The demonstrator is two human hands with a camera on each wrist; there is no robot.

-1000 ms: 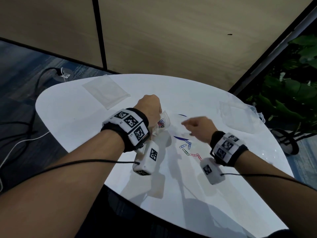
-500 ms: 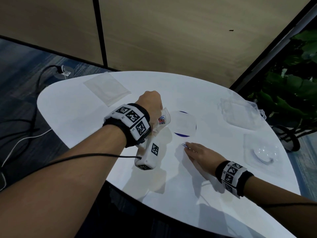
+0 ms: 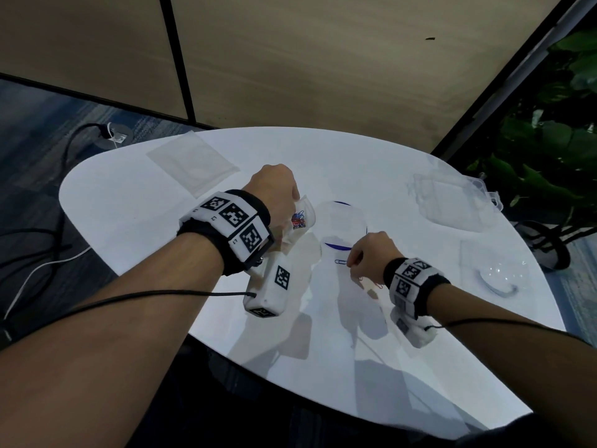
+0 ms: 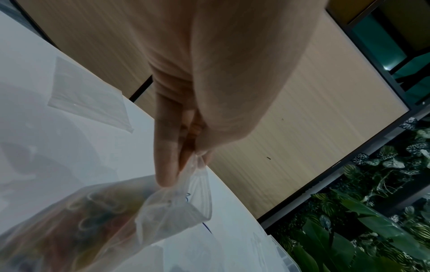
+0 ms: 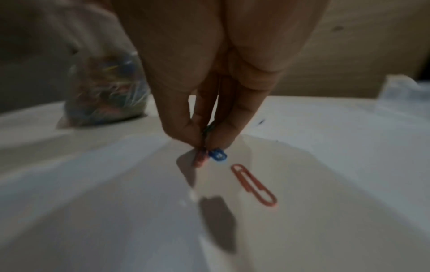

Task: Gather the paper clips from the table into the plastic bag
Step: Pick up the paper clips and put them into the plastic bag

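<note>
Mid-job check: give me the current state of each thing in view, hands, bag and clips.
left hand: pinches the plastic bag's rim, holding it up.
plastic bag: open at the top, coloured clips inside.
right hand: fingers pinch several paper clips at the table.
blue clip: pinched, sticking out below the fingertips.
red clip: loose, flat on the table.
spare bag: flat, untouched.

Dim light, hard shadows — wrist views blurred

White tabletop (image 3: 135, 202), clear plastic bag (image 4: 177, 208) of multicoloured paper clips (image 3: 298, 220), blue clip (image 5: 217, 155), orange-red clip (image 5: 253, 184), black-and-white checker-patterned wristbands (image 3: 232, 221), tan wood-grain wall (image 3: 323, 59)
</note>
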